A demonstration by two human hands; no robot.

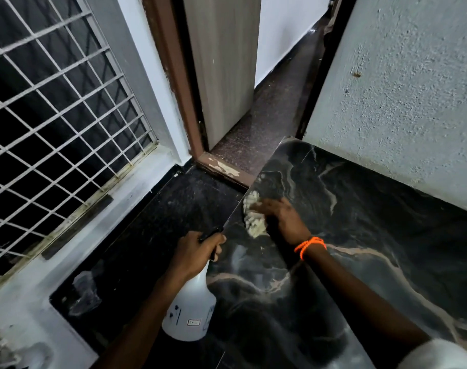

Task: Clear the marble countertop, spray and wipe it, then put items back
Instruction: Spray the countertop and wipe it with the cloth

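The black marble countertop [360, 214] with pale veins runs from the middle of the view to the lower right. My right hand [279, 215], with an orange band at the wrist, presses a cream cloth [252, 213] flat on the slab near its left edge. My left hand [197, 253] grips the neck and black trigger of a white spray bottle [191, 312], held upright just off the slab's left edge over the floor. The hand and cloth are blurred.
A barred window [54, 123] fills the left wall. An open doorway with a brown frame [181, 83] and a grey door [224, 65] lies ahead. A rough grey wall [402, 97] backs the countertop. Dark speckled floor [158, 230] lies left of the slab.
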